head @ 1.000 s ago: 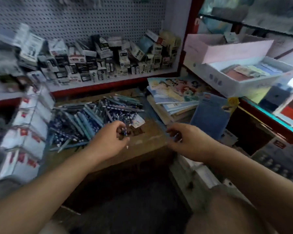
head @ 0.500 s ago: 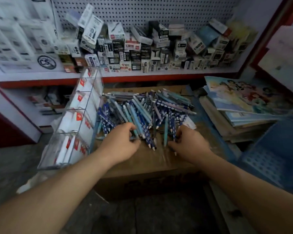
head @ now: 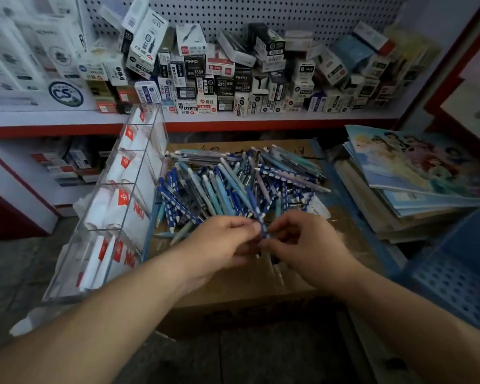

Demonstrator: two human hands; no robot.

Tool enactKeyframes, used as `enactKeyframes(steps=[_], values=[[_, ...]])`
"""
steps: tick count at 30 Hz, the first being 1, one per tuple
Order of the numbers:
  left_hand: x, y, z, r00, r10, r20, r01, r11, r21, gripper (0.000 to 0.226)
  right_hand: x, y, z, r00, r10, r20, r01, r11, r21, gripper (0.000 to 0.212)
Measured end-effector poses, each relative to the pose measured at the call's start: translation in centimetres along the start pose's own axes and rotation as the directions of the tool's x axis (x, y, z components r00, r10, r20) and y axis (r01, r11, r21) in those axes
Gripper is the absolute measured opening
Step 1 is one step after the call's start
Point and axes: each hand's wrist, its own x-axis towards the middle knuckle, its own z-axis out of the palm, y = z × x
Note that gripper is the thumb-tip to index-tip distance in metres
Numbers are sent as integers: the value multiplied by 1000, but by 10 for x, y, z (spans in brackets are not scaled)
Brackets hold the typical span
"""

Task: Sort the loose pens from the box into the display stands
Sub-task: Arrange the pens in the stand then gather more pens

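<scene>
- Over the box [head: 261, 285], my left hand [head: 222, 241] and right hand [head: 308, 242] both pinch one blue pen [head: 264, 231].
- It could drop into the pile [head: 233, 184] if I tug both ways.

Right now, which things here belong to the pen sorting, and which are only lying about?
For the job:
pile of pens
cardboard box under them
clear display stand
dotted pen, pinched by left hand and right hand

Lying about:
small boxes on the shelf
stack of books
blue basket
</scene>
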Motion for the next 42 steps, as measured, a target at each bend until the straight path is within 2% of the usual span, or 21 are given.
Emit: enactKeyframes(steps=[2,5,8,11,18,21,24,27,31,34,36,38,40,42], values=[[1,-2,6,998,-43,40,48,990,-129,16,-2,-5,4,998,-42,45,42,999,9,13],[5,-4,4,999,-47,0,46,987,-157,19,10,-1,-5,999,-30,25,31,998,-45,5],[9,-4,-4,996,-52,-71,41,988,-148,17,38,22,-29,981,80,-179,-119,968,-219,16],[11,-5,-8,996,-39,-86,30,993,-112,14,63,48,-44,936,165,-311,-250,934,-255,29],[12,-4,-8,997,-33,-75,29,998,-55,18,80,56,-34,906,285,-313,-388,855,-344,38],[13,-3,-8,997,-25,-74,22,999,-41,18,79,54,-38,909,300,-290,-386,867,-315,32],[13,-3,-7,998,-16,-63,15,1000,-17,17,73,56,-45,900,374,-223,-427,860,-279,23],[14,-2,-4,998,-18,-62,17,1000,-17,18,63,59,-53,866,481,-138,-496,861,-114,23],[14,-2,0,999,-21,-43,20,1000,-21,17,38,48,-62,841,540,-31,-537,841,71,12],[16,-3,4,999,-24,-22,23,1000,-18,17,26,45,-65,824,567,19,-559,805,198,23],[18,-3,8,1000,-28,-6,28,999,-22,18,19,41,-64,828,558,59,-551,788,275,24],[19,-2,13,999,-37,10,37,999,-38,18,12,36,-58,877,475,76,-475,831,289,19],[19,-2,18,998,-49,35,52,995,-83,21,6,29,-47,937,342,64,-347,905,247,8],[18,0,22,996,-59,71,69,988,-139,21,4,23,-36,973,221,63,-228,963,143,6]])
